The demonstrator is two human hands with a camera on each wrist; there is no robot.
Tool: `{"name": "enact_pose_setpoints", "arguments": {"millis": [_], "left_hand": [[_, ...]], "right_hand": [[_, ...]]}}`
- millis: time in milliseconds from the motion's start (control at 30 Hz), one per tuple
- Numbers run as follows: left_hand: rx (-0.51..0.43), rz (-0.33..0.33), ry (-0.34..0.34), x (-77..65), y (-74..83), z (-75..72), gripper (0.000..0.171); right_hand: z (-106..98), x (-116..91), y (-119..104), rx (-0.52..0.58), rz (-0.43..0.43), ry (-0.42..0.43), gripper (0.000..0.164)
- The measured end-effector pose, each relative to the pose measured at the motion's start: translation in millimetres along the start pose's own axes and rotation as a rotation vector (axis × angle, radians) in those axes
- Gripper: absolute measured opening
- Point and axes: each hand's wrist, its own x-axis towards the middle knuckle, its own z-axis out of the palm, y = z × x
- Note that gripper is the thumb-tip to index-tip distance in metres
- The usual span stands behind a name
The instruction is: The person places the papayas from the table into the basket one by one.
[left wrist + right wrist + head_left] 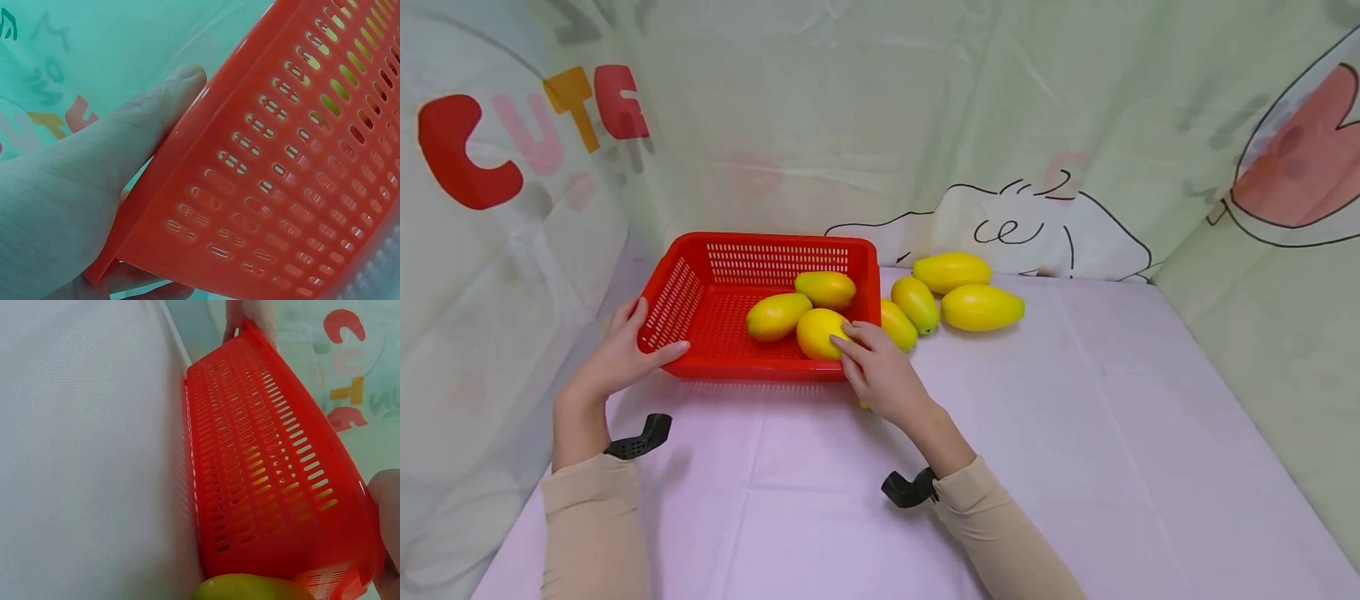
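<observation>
1. Beige sleeves (597, 533) lie nearest the camera in the head view, with a black device (642, 437) at each wrist. Beyond them is a red basket (752, 369), with three yellow fruits (778, 317) inside, mostly toward its right half. The left hand (613, 354) grips its front left corner. The right hand (887, 375) is at the front right corner, fingertips over one fruit — whether it grasps rim or fruit, I cannot tell. Other fruits (982, 307) lie on the pale surface (1150, 467) by the basket's right end.
2. From the left wrist, the left thumb lies along the rim, with fingers below it; yellow shows through the slots.
3. From the right wrist, a yellow-green fruit (250, 589) sits by the basket's near end — cut off by the frame. The right hand, partly visible, meets the rim.
</observation>
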Motion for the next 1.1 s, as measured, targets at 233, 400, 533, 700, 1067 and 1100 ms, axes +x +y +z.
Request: {"name": "enact_pose_setpoints", "arguments": {"millis": [233,400,533,700,1067,1100], "left_hand": [[0.006,0.005,0.004,-0.3,1.7,-0.4,0.11],[0.011,0.0,-0.003,-0.1,2.5,-1.2,0.109],[0.015,0.0,-0.005,-0.3,1.1,-1.2,0.109],[0.02,-0.002,0.002,-0.2,-2.1,-0.5,0.11],[0.019,-0.005,0.007,1.3,-3.1,1.4,0.11],[0.018,-0.005,0.007,1.5,-2.9,1.5,0.11]], "right_hand": [[-1.0,-1.5,-1.4,-0.02,0.011,-0.107,0.037],[1.4,-0.9,-1.4,-0.002,0.014,-0.091,0.035],[3.5,-1.4,-1.3,0.021,0.018,-0.088,0.033],[4.7,-1.5,-0.5,0.006,-0.003,-0.089,0.034],[-11.1,-3.8,3.9,0.134,0.048,-0.088,0.047],[-12.6,-3.6,5.7,0.146,0.063,-0.072,0.047]]}}
